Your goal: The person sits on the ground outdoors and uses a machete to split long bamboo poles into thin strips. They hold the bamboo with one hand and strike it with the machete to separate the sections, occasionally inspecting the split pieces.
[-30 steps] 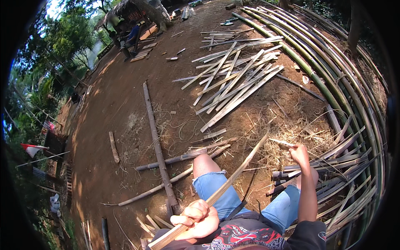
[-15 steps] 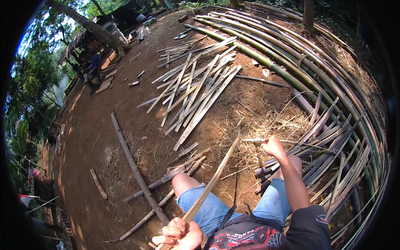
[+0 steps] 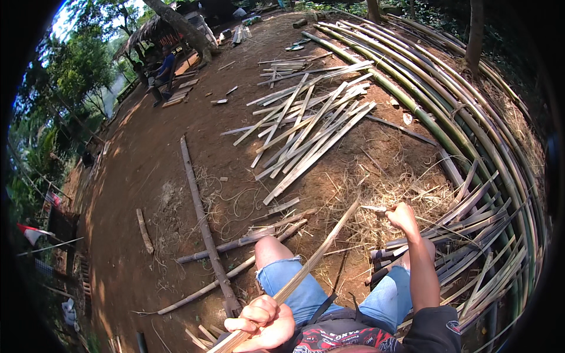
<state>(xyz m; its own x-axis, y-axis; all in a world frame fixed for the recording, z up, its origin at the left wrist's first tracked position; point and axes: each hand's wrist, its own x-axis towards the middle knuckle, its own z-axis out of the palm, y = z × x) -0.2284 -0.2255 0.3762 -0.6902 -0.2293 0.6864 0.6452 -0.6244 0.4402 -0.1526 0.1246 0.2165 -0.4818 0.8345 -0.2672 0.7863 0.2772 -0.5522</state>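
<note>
My left hand (image 3: 262, 322) is closed around the lower part of a long, pale bamboo strip (image 3: 315, 259). The strip slants up and away across my left thigh, its far tip above the ground beyond my knees. In my right hand (image 3: 402, 219), held out beyond my right knee, is a knife (image 3: 374, 209). Its short blade points left at the strip's far tip, with a small gap between them. My fist hides most of the handle.
Loose bamboo shavings (image 3: 376, 206) cover the ground ahead. Split strips (image 3: 306, 135) lie farther off, long green poles (image 3: 412, 97) curve along the right, and dark-skinned slats (image 3: 465, 241) pile beside my right leg. Wooden poles (image 3: 203, 220) cross at left. A person (image 3: 166, 67) sits near a hut.
The whole view has swung left, so the scene sits farther right. The knife has come a little away from the strip's tip. Both hands keep their hold.
</note>
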